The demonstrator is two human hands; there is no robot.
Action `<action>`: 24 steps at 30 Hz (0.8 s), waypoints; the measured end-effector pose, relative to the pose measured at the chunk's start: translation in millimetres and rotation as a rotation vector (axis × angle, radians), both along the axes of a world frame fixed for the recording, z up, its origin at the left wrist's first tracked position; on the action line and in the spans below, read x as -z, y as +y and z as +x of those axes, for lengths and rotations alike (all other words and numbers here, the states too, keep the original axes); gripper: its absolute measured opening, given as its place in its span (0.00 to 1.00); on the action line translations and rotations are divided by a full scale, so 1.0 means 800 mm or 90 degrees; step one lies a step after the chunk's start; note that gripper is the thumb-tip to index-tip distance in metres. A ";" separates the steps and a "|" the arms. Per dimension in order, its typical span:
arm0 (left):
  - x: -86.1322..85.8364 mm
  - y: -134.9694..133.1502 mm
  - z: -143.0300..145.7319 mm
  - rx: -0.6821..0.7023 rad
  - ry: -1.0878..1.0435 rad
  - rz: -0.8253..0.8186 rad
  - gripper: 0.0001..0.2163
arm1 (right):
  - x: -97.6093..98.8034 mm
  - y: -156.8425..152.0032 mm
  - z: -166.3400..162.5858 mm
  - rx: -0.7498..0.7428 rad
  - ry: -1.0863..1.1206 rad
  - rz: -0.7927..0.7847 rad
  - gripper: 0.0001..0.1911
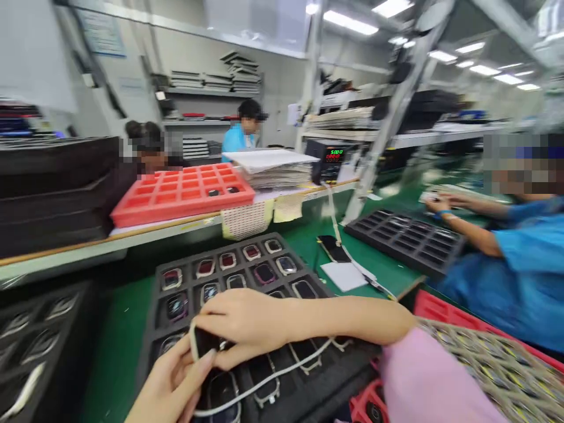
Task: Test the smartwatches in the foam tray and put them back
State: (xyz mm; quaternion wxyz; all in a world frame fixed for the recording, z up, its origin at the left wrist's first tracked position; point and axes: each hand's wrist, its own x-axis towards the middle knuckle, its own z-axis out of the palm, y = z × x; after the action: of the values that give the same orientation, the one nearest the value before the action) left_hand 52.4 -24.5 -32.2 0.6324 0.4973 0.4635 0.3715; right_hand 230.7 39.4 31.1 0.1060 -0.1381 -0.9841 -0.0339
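My left hand [170, 379] and my right hand [249, 320] meet over a black foam tray [324, 385]. Between them they hold a smartwatch [202, 342] with a light rim and a dark face, tilted on its edge. Fingers of both hands press against it, and my right hand partly covers it. Several other square watches, such as a red-faced watch [228, 260], sit in the tray's compartments. A white cable [273, 375] loops across the tray below my right forearm; its end near my left hand is hidden.
Another black tray [79, 346] stands left. A red foam tray [185, 194] and a power supply [328, 161] sit on the shelf ahead. A dark phone-like device [333, 248] lies right of my tray. A co-worker in blue [529, 258] works at right beside a black tray [405, 238].
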 end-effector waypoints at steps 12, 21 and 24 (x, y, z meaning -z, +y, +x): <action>-0.020 0.009 0.000 -0.006 -0.104 0.034 0.17 | -0.004 0.008 -0.006 -0.012 0.066 -0.134 0.17; -0.023 0.006 -0.008 0.026 -0.168 0.055 0.14 | 0.013 0.003 -0.008 -0.050 0.156 -0.169 0.19; -0.022 0.005 -0.009 0.036 -0.113 0.077 0.15 | 0.016 0.002 -0.005 -0.044 0.149 -0.218 0.20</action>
State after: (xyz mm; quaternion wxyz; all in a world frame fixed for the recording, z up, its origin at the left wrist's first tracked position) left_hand 45.3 -20.1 -15.0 0.6496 0.5127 0.3684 0.4236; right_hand 226.6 41.1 18.5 0.1960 -0.1231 -0.9606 0.1538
